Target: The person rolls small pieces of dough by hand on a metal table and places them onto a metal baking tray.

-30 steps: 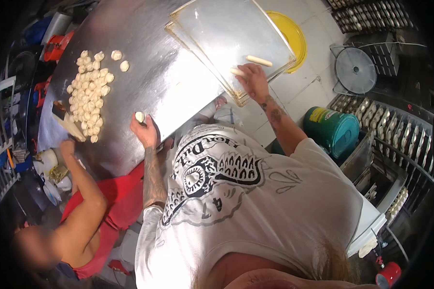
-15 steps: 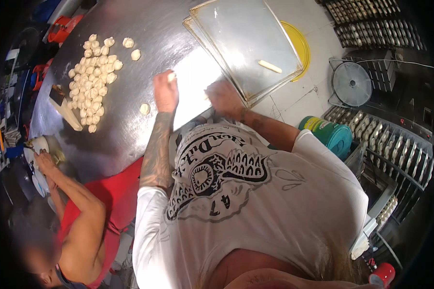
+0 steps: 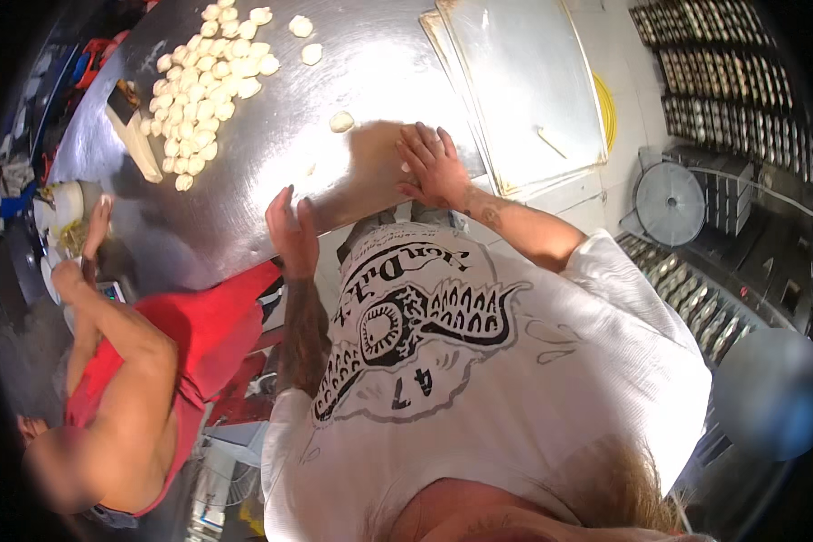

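Observation:
My right hand [image 3: 432, 167] lies palm down near the front edge of the metal table [image 3: 253, 154], fingers stretched out. A small pale bit shows beside its thumb; whether dough lies under the palm is hidden. At the table's edge my left hand [image 3: 291, 237] is open, thumb and fingers apart, with nothing seen in it. Beyond it lies a tiny pale scrap [image 3: 312, 169]. A flattened dough ball [image 3: 341, 122] rests farther off, between the hands. Many dough balls [image 3: 199, 104] are heaped at the far left. One dough stick [image 3: 551, 142] sits on the stacked metal trays [image 3: 515, 72] at right.
A wooden-looking block [image 3: 135, 140] lies by the heap. Left of me, a co-worker in a red apron [image 3: 190, 334] has hands near bowls [image 3: 63, 203]. On the right are a yellow round object [image 3: 607, 113], a grey round lid or fan [image 3: 669, 203] and dark racks [image 3: 714, 54].
My left hand has drawn back from over the table to its edge, and the pale piece at its fingertips is gone. My right hand has flattened out. The whole view has shifted.

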Demonstrator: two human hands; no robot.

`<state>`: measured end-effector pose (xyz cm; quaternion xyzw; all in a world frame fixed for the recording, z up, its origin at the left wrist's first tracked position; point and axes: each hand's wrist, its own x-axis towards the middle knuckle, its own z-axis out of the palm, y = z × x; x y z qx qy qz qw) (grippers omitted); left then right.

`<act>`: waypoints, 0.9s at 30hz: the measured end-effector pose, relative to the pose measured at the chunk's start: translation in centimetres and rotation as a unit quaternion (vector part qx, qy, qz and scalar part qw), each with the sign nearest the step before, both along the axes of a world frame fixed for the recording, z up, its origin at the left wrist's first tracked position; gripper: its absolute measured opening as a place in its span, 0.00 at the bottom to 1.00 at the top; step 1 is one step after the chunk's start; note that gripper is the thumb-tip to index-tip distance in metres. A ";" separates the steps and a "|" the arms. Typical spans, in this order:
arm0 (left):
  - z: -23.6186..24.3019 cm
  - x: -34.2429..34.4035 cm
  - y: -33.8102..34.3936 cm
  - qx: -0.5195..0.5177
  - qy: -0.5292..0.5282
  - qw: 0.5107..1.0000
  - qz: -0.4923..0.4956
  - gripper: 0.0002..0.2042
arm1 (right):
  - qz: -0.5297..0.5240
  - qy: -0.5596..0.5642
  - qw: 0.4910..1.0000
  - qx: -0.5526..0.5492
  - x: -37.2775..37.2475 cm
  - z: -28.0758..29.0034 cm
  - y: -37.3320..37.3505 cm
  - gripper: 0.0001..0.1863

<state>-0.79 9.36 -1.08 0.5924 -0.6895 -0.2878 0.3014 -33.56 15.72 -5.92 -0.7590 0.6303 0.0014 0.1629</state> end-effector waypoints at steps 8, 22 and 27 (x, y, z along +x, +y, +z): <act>-3.0 -0.2 -0.4 -0.026 0.085 0.996 -0.001 0.18 | -0.133 0.029 0.976 -0.170 0.4 -1.7 -12.2 0.43; -3.6 -3.5 3.0 0.106 0.189 0.976 0.032 0.19 | -0.161 -0.375 0.912 -0.029 -6.2 6.0 0.3 0.16; -3.4 -4.6 7.3 0.142 0.197 0.968 0.055 0.20 | -0.252 -0.330 0.890 -0.189 -12.8 7.0 6.4 0.16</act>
